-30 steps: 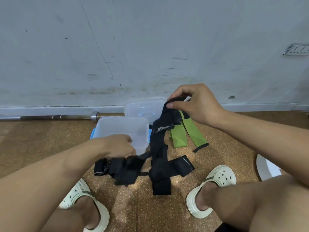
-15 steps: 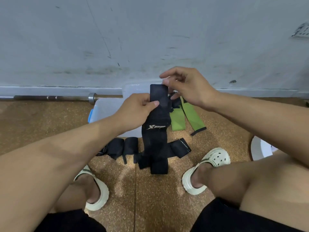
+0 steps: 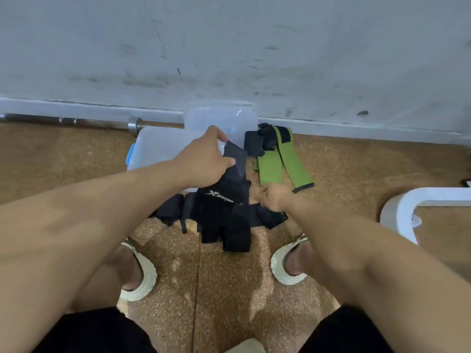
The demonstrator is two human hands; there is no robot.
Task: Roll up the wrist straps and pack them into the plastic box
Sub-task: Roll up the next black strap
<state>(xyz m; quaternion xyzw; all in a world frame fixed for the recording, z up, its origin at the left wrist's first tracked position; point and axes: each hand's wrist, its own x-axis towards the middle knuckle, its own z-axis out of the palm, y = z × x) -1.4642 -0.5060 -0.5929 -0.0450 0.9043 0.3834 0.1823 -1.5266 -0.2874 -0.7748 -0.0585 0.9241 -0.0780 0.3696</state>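
Near the plastic box point(image 3: 163, 149), left hand point(image 3: 204, 161) pinches black strap point(image 3: 229, 197) top, right hand point(image 3: 276, 200) grips lower in the pile point(image 3: 224, 225); tangled neighbours risk dragging along, spoiling the roll.

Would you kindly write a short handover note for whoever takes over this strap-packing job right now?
Left hand: holds the upper end of the black wrist strap.
Right hand: low at the black strap pile; whether it grips anything is unclear.
More black straps lie loose on the floor; the green straps lie unrolled to the right of the plastic box.
The box stands open near the wall, lid behind it.
Done: nothing visibly packed.
Left: roll every strap and pack it.
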